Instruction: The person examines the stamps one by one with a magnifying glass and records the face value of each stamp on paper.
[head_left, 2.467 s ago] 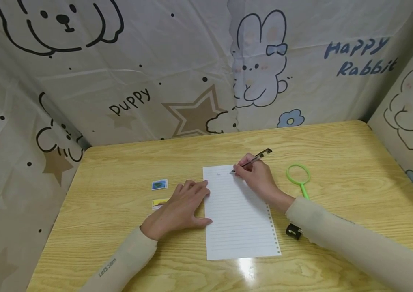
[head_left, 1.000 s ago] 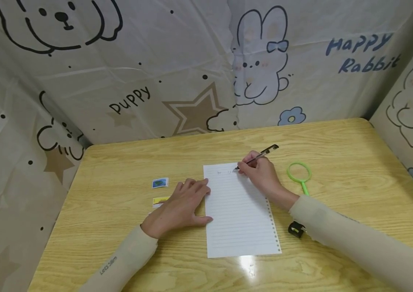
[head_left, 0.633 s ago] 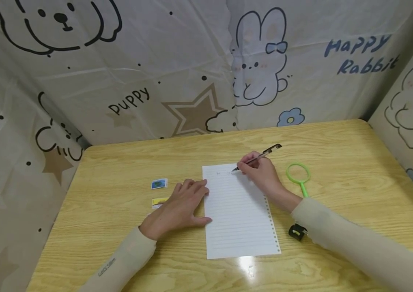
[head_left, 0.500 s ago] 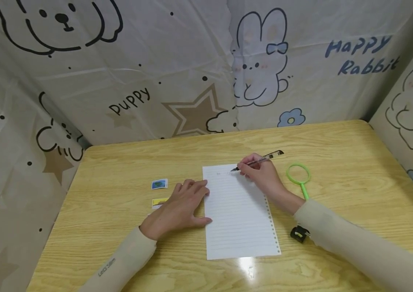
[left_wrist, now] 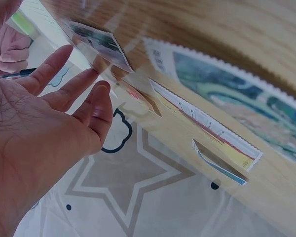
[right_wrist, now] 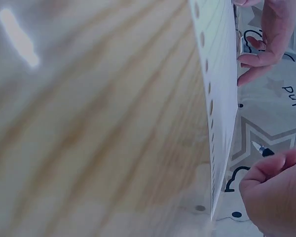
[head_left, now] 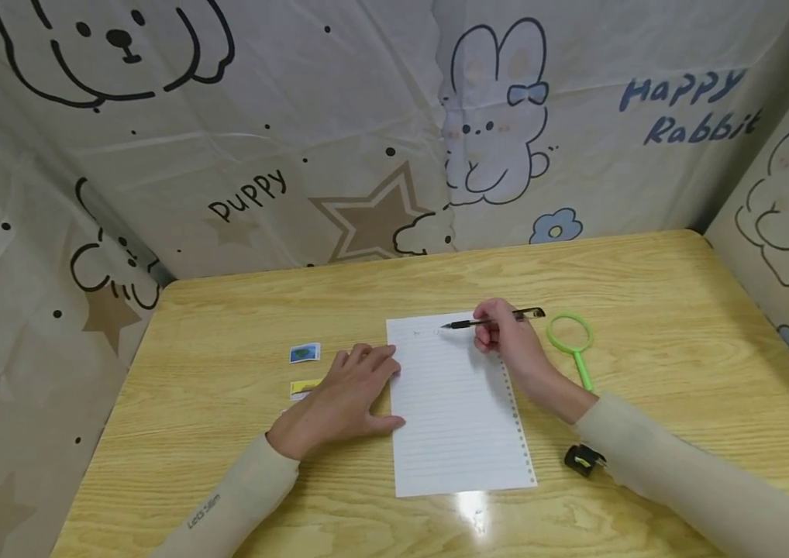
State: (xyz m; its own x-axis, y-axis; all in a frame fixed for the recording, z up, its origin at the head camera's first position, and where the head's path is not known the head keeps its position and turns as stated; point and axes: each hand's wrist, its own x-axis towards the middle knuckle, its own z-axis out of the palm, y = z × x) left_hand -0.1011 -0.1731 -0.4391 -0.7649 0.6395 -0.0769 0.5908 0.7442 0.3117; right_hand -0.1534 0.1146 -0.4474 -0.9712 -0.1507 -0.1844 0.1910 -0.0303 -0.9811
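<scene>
A sheet of lined paper (head_left: 457,434) lies on the table, with small faint handwriting near its top and punched holes down its right edge. My left hand (head_left: 342,399) rests on the left edge of the sheet, fingers spread and relaxed. My right hand (head_left: 520,353) holds a black pen (head_left: 460,324) between thumb and fingers, low over the top lines. The pen lies nearly level, its tip pointing left beside the writing. In the right wrist view, the pen tip (right_wrist: 259,147) sticks out past the curled fingers.
Left of the sheet lie a blue stamp (head_left: 305,353) and a yellow stamp (head_left: 304,387), partly behind my left hand. The left wrist view shows several stamps, including a large green one (left_wrist: 232,94). A green magnifying glass (head_left: 580,368) lies right of the sheet. Printed cloth (head_left: 366,101) hangs behind the table.
The writing at the top has grown by a few marks. My right hand has since shifted right and turned, and the pen has tipped from slanted to nearly level. The left hand stays put.
</scene>
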